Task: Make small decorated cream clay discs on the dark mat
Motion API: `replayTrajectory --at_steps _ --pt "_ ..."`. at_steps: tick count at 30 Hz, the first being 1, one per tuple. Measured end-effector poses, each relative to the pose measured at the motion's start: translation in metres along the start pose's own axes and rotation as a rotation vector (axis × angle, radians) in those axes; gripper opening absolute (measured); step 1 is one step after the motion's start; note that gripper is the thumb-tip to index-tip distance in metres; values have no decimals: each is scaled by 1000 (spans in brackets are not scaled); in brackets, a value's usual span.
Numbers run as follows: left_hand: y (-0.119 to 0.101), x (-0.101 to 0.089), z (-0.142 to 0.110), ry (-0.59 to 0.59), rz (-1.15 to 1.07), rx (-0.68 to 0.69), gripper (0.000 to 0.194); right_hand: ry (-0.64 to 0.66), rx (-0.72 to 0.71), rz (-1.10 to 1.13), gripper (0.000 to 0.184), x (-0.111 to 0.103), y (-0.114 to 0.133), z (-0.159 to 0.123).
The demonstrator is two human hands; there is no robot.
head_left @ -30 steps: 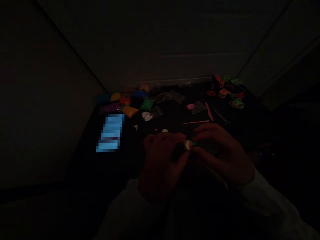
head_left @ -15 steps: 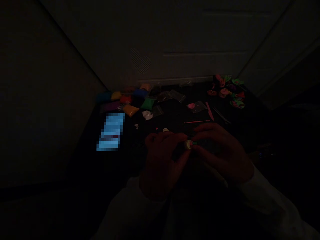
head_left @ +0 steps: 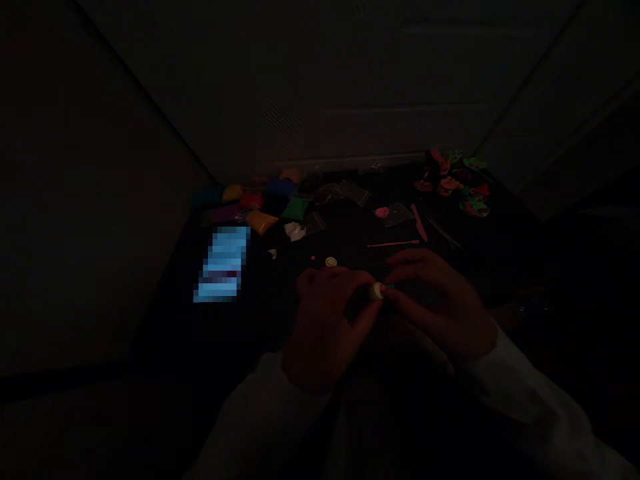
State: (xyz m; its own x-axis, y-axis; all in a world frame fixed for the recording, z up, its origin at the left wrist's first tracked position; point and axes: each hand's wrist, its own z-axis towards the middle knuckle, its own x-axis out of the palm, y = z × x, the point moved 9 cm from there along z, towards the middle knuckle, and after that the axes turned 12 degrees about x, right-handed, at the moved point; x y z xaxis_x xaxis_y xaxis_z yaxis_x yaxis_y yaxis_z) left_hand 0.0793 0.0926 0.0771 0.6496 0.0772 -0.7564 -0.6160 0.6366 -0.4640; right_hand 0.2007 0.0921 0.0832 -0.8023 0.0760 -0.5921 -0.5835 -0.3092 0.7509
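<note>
The scene is very dark. Between my two hands is a small clay piece [head_left: 377, 291], pale cream with pink and green at its right side. My left hand [head_left: 330, 320] pinches the cream part between thumb and fingertips. From the right, my right hand [head_left: 443, 303] pinches at the pink and green end with thumb and forefinger. Just beyond my left hand lies a small cream disc [head_left: 331, 262], with a tiny pink ball [head_left: 313, 258] to its left. A thin pink stick tool [head_left: 393, 244] lies beyond my right hand.
A lit, blurred-out screen [head_left: 223, 264] lies at left. Colourful clay packets, including an orange one [head_left: 262, 222] and a green one [head_left: 296, 209], crowd the back left. A pink clay knife [head_left: 419, 223] and a plastic bag [head_left: 397, 214] lie behind my right hand. Finished-looking clay shapes [head_left: 450, 185] cluster back right.
My left hand has shifted slightly right and down, so more of the cream disc shows. The right hand has moved slightly left at the wrist. Both still hold the clay piece.
</note>
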Motion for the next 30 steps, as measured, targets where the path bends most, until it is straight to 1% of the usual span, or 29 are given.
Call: replayTrajectory --at_steps 2,9,17,20,25,30 --pt "2 2 -1 4 -13 -5 15 -2 8 12 12 1 -2 0" --pt "6 2 -2 -42 -16 -16 17 25 24 56 10 3 -6 1" --pt "9 2 -3 -59 -119 -48 17 26 55 113 7 2 -8 2" --pt "14 4 -4 -61 -195 -83 19 18 88 159 7 0 -11 1" --pt "24 12 -6 -25 -310 -183 19 10 163 255 6 -3 -20 2" --pt "29 16 -9 -9 -362 -235 20 -14 221 371 4 -7 -29 4"
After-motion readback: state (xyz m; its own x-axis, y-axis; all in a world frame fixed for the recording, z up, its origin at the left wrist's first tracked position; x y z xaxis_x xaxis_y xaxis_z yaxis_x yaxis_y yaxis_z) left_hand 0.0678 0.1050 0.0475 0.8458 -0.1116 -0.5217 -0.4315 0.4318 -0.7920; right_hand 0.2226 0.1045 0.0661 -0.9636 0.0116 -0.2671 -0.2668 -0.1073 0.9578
